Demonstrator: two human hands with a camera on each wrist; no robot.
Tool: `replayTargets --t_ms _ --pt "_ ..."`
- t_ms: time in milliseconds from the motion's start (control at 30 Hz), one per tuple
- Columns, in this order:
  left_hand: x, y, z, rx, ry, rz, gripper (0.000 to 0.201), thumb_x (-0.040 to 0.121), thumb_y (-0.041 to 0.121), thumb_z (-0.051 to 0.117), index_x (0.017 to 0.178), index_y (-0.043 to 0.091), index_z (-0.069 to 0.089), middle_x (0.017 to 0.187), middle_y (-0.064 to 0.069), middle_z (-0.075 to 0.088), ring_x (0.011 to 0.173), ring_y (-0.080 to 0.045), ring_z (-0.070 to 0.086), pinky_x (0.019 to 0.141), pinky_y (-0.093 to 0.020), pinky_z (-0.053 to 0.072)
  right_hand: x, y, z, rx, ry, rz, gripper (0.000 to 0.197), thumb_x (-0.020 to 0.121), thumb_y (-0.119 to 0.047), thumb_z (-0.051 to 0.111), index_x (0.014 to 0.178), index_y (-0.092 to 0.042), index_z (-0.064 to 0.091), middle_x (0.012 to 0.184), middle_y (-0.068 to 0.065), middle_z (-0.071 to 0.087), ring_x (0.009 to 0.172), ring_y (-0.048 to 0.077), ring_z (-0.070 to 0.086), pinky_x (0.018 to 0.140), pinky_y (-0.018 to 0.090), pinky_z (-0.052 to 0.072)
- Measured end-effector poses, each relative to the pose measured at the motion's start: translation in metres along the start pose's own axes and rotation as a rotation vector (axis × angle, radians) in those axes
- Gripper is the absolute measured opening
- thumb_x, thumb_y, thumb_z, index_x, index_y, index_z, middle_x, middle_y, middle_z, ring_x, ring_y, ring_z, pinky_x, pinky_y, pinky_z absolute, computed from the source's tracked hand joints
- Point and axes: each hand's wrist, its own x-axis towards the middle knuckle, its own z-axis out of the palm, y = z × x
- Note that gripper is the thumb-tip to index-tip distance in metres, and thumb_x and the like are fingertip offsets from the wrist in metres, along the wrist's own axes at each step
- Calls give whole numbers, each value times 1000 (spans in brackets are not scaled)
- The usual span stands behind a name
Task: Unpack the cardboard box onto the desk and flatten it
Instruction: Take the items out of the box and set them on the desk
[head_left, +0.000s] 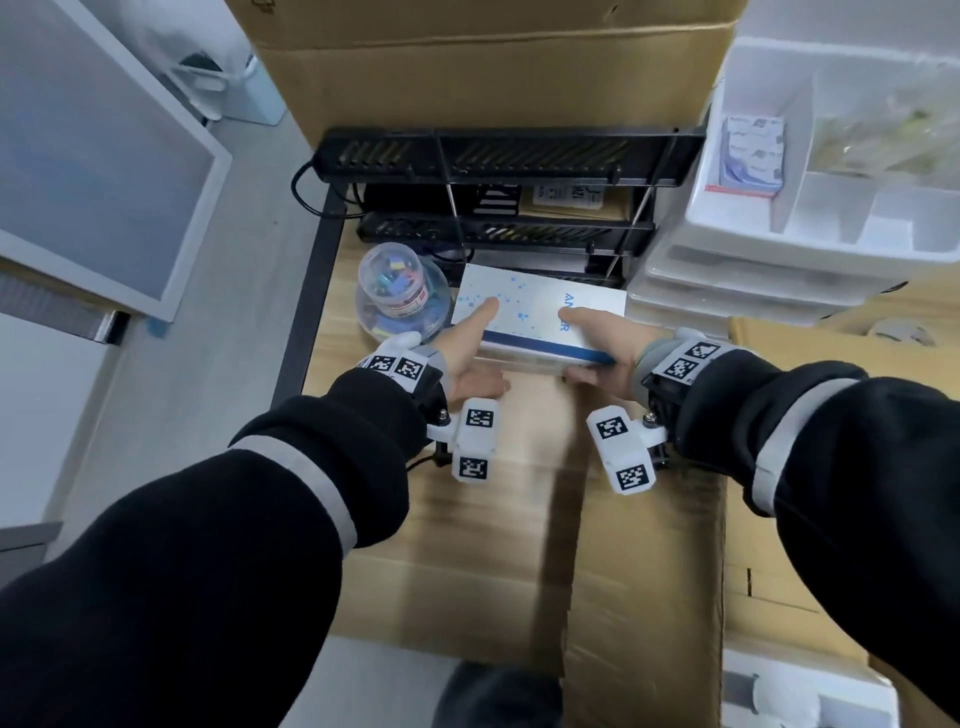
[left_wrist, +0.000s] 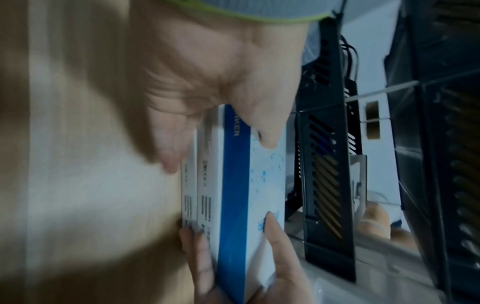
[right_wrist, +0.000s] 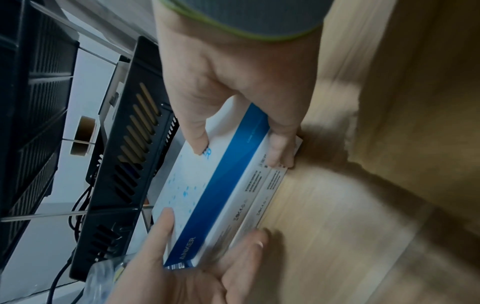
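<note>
Both hands hold a stack of two flat white boxes (head_left: 540, 306), the upper one with a blue band (left_wrist: 233, 195) and blue specks (right_wrist: 182, 185). The stack sits low over the wooden desk (head_left: 457, 499), just in front of the black tray rack; whether it touches the wood I cannot tell. My left hand (head_left: 470, 348) grips its left end, thumb on top and fingers (left_wrist: 171, 156) underneath. At the right end, my right hand (head_left: 597, 348) grips the same way, with its fingers (right_wrist: 280, 152) curled under. The open cardboard box (head_left: 644, 571) stands at the lower right.
A clear domed jar of coloured clips (head_left: 400, 296) stands just left of the stack. The black tiered tray rack (head_left: 493, 161) fills the back of the desk, and white plastic drawers (head_left: 779, 234) stand to the right. More cardboard (head_left: 493, 67) stands behind. The floor lies at the left.
</note>
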Motion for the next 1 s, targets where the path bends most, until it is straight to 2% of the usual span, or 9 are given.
replayTargets --t_ms 67,167,267,367,467,733,867,933,1000 --pt "5 0 2 -66 18 47 68 90 64 63 138 17 54 130 -18 65 110 -35 69 93 -42 59 7 -2 1 21 14 -15 67 71 -41 84 127 -19 56 122 1 57 108 27 63 54 25 59" --pt "16 3 8 -163 17 54 71 91 60 65 143 15 48 135 -20 60 120 -36 62 104 -46 52 21 -10 3 33 38 -56 81 60 -46 85 129 -17 55 133 -1 53 115 26 60 72 29 61" --pt "21 7 12 -228 13 57 71 92 59 66 145 15 47 138 -19 59 116 -35 63 96 -43 54 28 -17 3 46 54 -81 87 49 -48 86 126 -18 56 128 1 59 109 23 63 75 32 62" --pt "27 8 14 -266 19 52 75 91 59 66 147 14 45 141 -23 56 120 -37 61 85 -41 54 31 -19 3 62 59 -94 85 51 -45 87 125 -18 56 125 1 60 107 23 64 77 34 62" --pt "31 7 16 -274 10 48 79 92 59 64 151 12 39 148 -27 46 130 -41 55 86 -43 54 33 -19 3 60 81 -90 94 41 -47 87 126 -19 56 125 2 60 106 24 65 72 34 62" --pt "22 9 28 -276 36 32 83 102 55 51 160 5 17 159 -31 29 145 -42 37 117 -50 38 17 -20 5 147 22 -22 69 70 -43 84 127 -17 54 128 1 55 111 25 61 84 32 60" --pt "16 14 31 -224 95 15 79 101 59 48 153 2 32 151 -25 45 140 -39 47 112 -50 44 -5 -24 11 244 -24 38 47 89 -26 69 131 -13 50 131 8 51 103 27 57 57 27 60" --pt "12 16 32 -179 120 17 73 100 62 46 141 2 45 135 -22 58 126 -38 59 107 -51 49 -24 -25 8 302 -53 49 39 94 -15 59 129 -10 44 119 14 47 105 32 55 78 31 61" --pt "-1 18 34 -132 135 2 64 101 62 44 128 5 50 111 -19 66 94 -35 68 103 -51 52 -43 -26 3 321 -111 77 50 95 -11 55 142 -10 37 127 22 46 111 41 58 92 37 57"
